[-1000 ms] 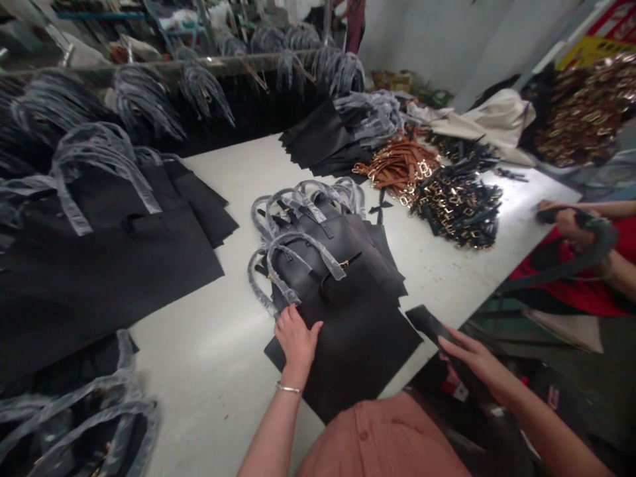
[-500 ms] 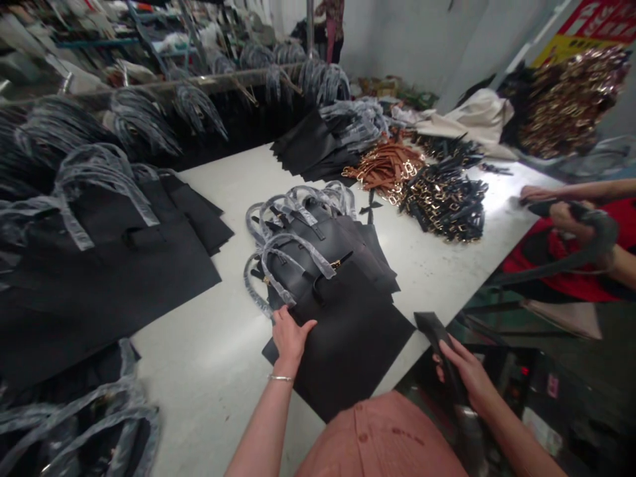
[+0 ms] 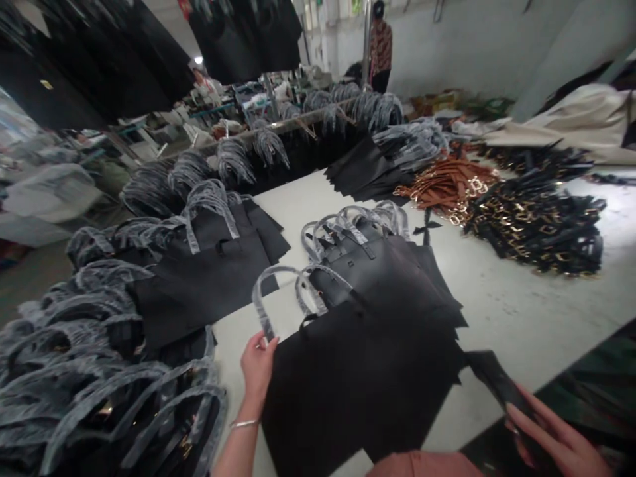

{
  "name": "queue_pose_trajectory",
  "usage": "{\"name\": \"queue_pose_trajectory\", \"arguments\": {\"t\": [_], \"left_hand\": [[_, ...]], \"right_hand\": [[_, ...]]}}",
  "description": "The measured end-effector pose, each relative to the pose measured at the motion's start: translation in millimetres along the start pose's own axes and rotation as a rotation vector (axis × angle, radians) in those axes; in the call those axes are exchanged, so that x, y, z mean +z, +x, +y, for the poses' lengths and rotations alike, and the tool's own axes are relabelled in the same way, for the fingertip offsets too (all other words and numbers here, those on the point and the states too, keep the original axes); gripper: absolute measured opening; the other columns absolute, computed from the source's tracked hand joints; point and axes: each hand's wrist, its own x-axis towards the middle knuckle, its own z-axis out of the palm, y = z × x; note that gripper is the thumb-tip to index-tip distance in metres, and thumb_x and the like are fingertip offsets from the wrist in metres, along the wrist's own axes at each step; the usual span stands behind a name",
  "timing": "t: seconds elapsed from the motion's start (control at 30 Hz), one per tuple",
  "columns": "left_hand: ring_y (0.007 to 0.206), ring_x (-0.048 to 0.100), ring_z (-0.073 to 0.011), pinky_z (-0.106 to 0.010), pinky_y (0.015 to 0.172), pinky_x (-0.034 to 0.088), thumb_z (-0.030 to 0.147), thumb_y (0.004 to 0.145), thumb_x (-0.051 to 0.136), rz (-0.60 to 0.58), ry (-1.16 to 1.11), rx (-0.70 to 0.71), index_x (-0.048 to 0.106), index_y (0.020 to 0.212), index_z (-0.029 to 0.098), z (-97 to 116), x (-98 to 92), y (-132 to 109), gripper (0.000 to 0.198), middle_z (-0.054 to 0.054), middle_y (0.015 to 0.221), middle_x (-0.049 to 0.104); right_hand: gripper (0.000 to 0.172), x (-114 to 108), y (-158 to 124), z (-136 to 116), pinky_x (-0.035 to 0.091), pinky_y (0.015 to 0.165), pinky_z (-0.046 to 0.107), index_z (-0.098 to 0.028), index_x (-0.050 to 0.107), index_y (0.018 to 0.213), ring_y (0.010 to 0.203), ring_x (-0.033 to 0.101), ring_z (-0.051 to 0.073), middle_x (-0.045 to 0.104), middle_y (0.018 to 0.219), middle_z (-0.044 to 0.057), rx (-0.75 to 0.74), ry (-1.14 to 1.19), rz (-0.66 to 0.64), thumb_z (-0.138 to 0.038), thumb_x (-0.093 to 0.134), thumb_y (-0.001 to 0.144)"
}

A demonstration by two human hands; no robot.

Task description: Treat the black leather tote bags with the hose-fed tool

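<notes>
A black bag panel with plastic-wrapped handles lies at the front of the table. My left hand pinches it at its upper left corner, by the base of a wrapped handle. At the lower right, my right hand is wrapped round a dark tool with a flat, wide end. That end is close to the panel's right edge. Behind the panel, more black bags overlap in a stack, their wrapped handles pointing to the back left.
Stacks of black bags with wrapped handles fill the left side. Brown straps and a heap of black straps with gold buckles lie at the back right of the white table. A person stands far behind.
My left hand has moved left with the front panel, which now lies apart from the stack's handles. The view has turned left, and the co-worker at the right is out of sight.
</notes>
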Motion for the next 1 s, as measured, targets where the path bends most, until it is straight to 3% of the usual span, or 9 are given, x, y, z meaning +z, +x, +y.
{"name": "queue_pose_trajectory", "arguments": {"t": [0.1, 0.17, 0.23, 0.4, 0.5, 0.6, 0.73, 0.87, 1.0], "left_hand": [[0.072, 0.057, -0.0241, -0.035, 0.065, 0.048, 0.041, 0.076, 0.059, 0.188, 0.386, -0.036, 0.060, 0.097, 0.018, -21.2, -47.7, 23.2, 0.031, -0.003, 0.075, 0.057], [0.094, 0.058, -0.0306, -0.045, 0.077, 0.050, 0.033, 0.082, 0.052, 0.288, 0.487, 0.049, 0.055, 0.106, 0.019, -19.6, -51.4, 26.2, 0.028, -0.008, 0.092, 0.061], [0.109, 0.054, -0.0311, -0.051, 0.089, 0.048, 0.029, 0.087, 0.046, 0.251, 0.461, 0.177, 0.051, 0.113, 0.021, -5.1, -26.9, 13.8, 0.028, -0.009, 0.105, 0.061], [0.117, 0.056, -0.0184, -0.033, 0.101, 0.048, 0.025, 0.090, 0.051, -0.190, 0.330, 0.566, 0.057, 0.117, 0.025, 48.8, 95.6, -71.1, 0.028, -0.002, 0.125, 0.061], [0.137, 0.037, -0.0264, -0.047, 0.111, 0.038, 0.021, 0.088, 0.054, -0.377, 0.314, 0.709, 0.049, 0.133, 0.019, 64.8, 144.1, -122.6, 0.045, -0.010, 0.147, 0.043], [0.144, 0.021, -0.0280, -0.052, 0.114, 0.032, 0.023, 0.091, 0.051, -0.454, 0.337, 0.741, 0.038, 0.143, 0.019, 65.7, 158.3, -149.5, 0.054, -0.010, 0.155, 0.028], [0.145, 0.020, -0.0262, -0.052, 0.115, 0.031, 0.031, 0.096, 0.045, -0.479, 0.350, 0.772, 0.038, 0.144, 0.020, 62.0, 155.6, -153.6, 0.049, -0.008, 0.156, 0.027], [0.145, 0.020, -0.0227, -0.047, 0.116, 0.029, 0.035, 0.098, 0.043, -0.485, 0.351, 0.798, 0.038, 0.144, 0.022, 62.2, 154.6, -149.6, 0.048, -0.006, 0.155, 0.028], [0.145, 0.020, -0.0234, -0.047, 0.117, 0.028, 0.035, 0.098, 0.041, -0.478, 0.326, 0.809, 0.039, 0.144, 0.020, 62.4, 157.0, -149.1, 0.048, -0.007, 0.155, 0.028]], "right_hand": [[0.121, 13.4, -2.1, -16.2, 0.041, 0.034, 0.028, -0.013, 0.035, 0.148, 0.039, 0.051, 0.018, 0.058, 0.056, -0.003, 0.060, -0.006, -0.098, -0.068, 0.077, 0.049], [0.114, 23.6, 0.3, -25.1, 0.040, 0.035, 0.026, -0.015, 0.037, 0.147, 0.039, 0.051, 0.016, 0.057, 0.058, -0.004, 0.042, -0.043, -0.167, -0.068, 0.076, 0.055], [0.104, 36.7, 6.2, -35.0, 0.040, 0.037, 0.025, -0.018, 0.038, 0.147, 0.040, 0.051, 0.014, 0.058, 0.061, -0.004, -0.011, -0.096, -0.238, -0.066, 0.074, 0.063], [0.085, 84.2, 26.8, -68.6, 0.041, 0.038, 0.024, -0.023, 0.038, 0.148, 0.041, 0.053, 0.013, 0.058, 0.061, -0.005, -0.094, -0.208, -0.399, -0.055, 0.069, 0.076], [0.084, 115.6, 41.5, -85.0, 0.040, 0.036, 0.022, -0.022, 0.036, 0.150, 0.039, 0.053, 0.012, 0.058, 0.061, -0.006, -0.127, -0.228, -0.459, -0.052, 0.068, 0.078], [0.081, 144.3, 58.2, -95.6, 0.039, 0.033, 0.021, -0.020, 0.038, 0.148, 0.036, 0.052, 0.011, 0.059, 0.060, -0.006, -0.133, -0.238, -0.515, -0.049, 0.069, 0.079], [0.076, 169.2, 74.3, -113.0, 0.042, 0.034, 0.022, -0.019, 0.043, 0.146, 0.038, 0.053, 0.012, 0.060, 0.061, -0.005, -0.150, -0.217, -0.502, -0.045, 0.069, 0.080], [0.074, 159.4, 78.5, -136.1, 0.046, 0.039, 0.022, -0.023, 0.037, 0.149, 0.043, 0.055, 0.012, 0.061, 0.066, -0.004, -0.172, -0.174, -0.400, -0.044, 0.066, 0.084], [0.077, 143.5, 85.7, -150.6, 0.044, 0.035, 0.023, -0.018, 0.040, 0.147, 0.039, 0.054, 0.014, 0.062, 0.061, -0.001, -0.048, -0.162, -0.407, -0.043, 0.070, 0.081]]}}
